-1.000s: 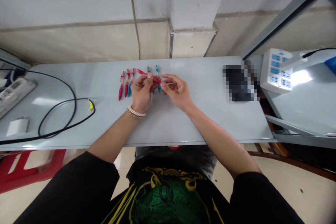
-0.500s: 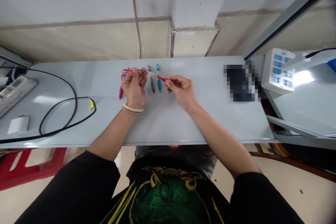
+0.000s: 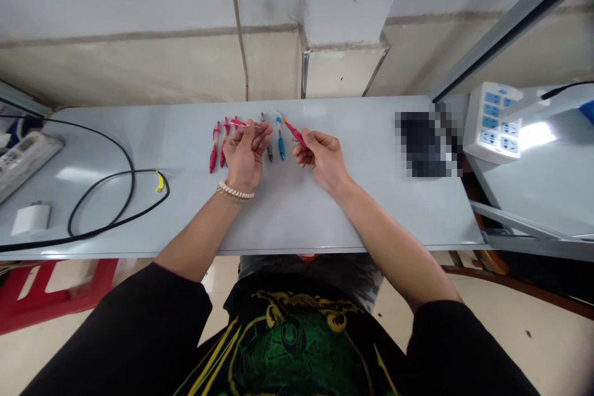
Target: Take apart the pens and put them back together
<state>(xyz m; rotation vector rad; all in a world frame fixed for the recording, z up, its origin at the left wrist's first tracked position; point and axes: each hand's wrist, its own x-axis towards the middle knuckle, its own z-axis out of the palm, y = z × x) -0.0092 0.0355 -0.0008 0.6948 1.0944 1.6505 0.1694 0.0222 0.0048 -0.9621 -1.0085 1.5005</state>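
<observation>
My left hand is closed in a pinch on a clear pen barrel with a pink clip end. Between the fingers of my right hand is a pink pen grip, its thin refill sticking out toward the upper left. The barrel and the grip section are apart. Pink pens lie beside and partly behind my left hand. A grey pen and a blue pen rest on the table between my hands, the grey one partly covered by my left fingers.
On the left side of the table lie a looped black cable with a yellow tag, a white charger and a power strip. A blurred dark object sits at the right, near a white multi-socket block.
My right hand has tilted the pink grip, so the refill now points more steeply up and stands farther from the barrel. The barrel in my left hand has turned slightly.
</observation>
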